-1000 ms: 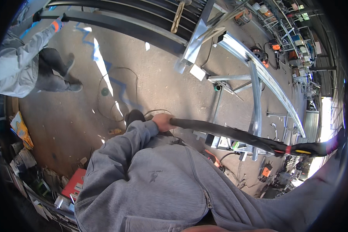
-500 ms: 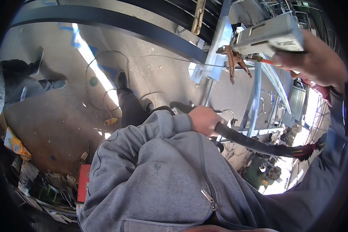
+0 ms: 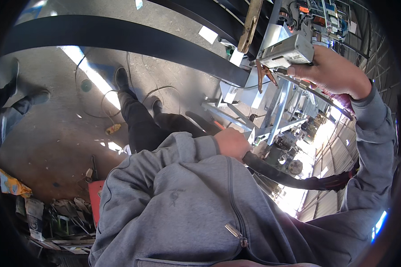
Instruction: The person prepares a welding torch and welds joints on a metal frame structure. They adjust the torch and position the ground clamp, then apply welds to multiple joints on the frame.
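Head view: the right hand (image 3: 332, 73), raised at upper right, has its grip wrapped around a grey power tool (image 3: 286, 50) with brown clamp jaws beneath. The left hand (image 3: 231, 143) closes its grip on a thick black cable (image 3: 289, 174) running right across the grey hoodie (image 3: 187, 209). Below lie a long black steel beam (image 3: 120, 40), a grey metal frame (image 3: 272, 111), concrete floor (image 3: 53, 133) and a second person's boots (image 3: 29, 100) at left.
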A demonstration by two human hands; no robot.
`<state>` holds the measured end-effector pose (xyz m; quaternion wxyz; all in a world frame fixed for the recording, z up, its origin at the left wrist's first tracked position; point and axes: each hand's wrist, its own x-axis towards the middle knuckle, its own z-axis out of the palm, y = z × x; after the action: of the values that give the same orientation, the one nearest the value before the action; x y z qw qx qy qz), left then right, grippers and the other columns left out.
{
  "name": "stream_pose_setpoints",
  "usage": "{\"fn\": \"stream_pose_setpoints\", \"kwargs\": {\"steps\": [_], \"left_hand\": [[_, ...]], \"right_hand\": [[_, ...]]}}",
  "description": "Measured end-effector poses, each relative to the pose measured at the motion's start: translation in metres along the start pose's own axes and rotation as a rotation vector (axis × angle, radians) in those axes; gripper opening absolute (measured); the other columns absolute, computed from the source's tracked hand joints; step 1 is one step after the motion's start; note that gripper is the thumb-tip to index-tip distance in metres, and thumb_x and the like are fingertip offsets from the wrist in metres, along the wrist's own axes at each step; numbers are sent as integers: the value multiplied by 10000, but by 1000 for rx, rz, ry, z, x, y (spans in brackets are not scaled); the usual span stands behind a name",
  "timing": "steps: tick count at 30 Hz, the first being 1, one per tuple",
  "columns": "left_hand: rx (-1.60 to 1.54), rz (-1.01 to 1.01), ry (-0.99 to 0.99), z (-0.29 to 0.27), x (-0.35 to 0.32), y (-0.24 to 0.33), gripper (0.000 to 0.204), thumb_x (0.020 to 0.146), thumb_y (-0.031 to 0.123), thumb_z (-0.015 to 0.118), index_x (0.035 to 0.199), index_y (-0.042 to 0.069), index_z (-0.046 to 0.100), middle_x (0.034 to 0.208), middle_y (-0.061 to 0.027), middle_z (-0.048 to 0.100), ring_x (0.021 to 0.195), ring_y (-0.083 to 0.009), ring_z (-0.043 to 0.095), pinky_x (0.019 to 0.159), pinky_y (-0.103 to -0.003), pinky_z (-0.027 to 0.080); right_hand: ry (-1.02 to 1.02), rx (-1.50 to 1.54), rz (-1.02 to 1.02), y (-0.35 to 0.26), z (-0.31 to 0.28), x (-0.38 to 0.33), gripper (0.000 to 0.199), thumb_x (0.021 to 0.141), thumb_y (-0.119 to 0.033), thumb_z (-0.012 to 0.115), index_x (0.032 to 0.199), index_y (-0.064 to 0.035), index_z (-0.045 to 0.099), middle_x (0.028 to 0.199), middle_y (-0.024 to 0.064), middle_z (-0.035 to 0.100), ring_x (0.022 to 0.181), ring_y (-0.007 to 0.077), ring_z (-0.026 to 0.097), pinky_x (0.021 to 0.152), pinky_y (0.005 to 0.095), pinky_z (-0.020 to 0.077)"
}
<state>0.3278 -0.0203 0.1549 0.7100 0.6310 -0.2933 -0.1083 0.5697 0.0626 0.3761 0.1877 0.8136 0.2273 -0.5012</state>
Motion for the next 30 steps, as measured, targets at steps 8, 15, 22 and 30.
{"fn": "stream_pose_setpoints", "kwargs": {"steps": [8,15,22,30], "left_hand": [[3,39,-56,-17,5,-11,355,674,346,800,936,111,756,764,-174,694,795,-383,704,708,-513,526],[-45,52,-71,-19,8,-15,379,673,362,791,949,103,763,760,-190,692,783,-396,701,709,-516,528],[-82,71,-51,-21,6,-19,437,658,408,781,978,109,773,776,-193,698,787,-401,701,714,-514,529],[-121,83,-49,-25,3,-25,484,653,412,781,1035,116,773,806,-197,706,800,-398,703,709,-517,525]], "right_hand": [[-18,56,144,11,1,19,331,1004,-316,684,1136,-13,683,665,24,581,549,132,533,532,338,446],[-84,-74,248,12,0,28,551,972,-450,701,1330,-37,629,893,90,701,688,177,617,647,368,510],[3,-26,142,1,3,29,365,998,-328,685,1163,-2,688,764,98,641,667,193,586,649,380,478],[15,11,159,6,7,36,373,982,-308,704,1203,-9,684,835,116,681,706,211,619,687,385,495]]}}
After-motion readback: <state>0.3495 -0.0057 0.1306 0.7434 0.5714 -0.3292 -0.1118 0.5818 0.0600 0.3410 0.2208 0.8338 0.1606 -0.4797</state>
